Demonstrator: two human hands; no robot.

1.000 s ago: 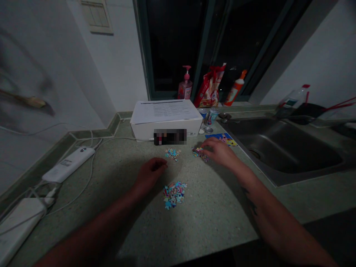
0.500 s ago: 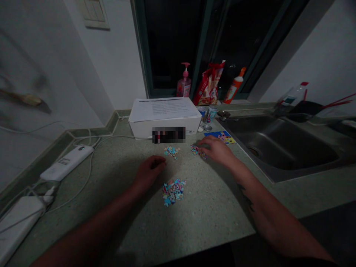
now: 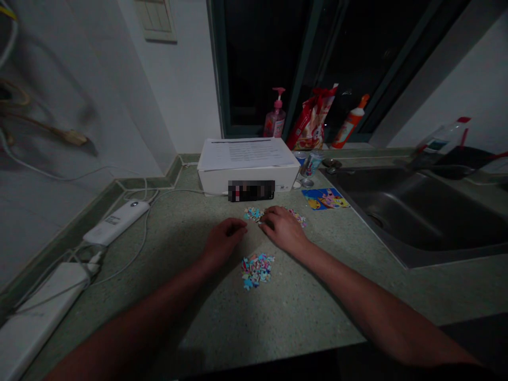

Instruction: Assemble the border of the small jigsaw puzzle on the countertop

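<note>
Around the large heap of puzzle pieces, the left hand stands at ten o'clock, its forearm from eight, fingers curled toward the thumb; the right hand, at one, arches palm-down, fingertips beside the small pile at twelve; whether either pinches a piece, I cannot tell

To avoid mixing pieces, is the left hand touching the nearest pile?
No, the counter shows between the left hand and the nearest pile.
</note>
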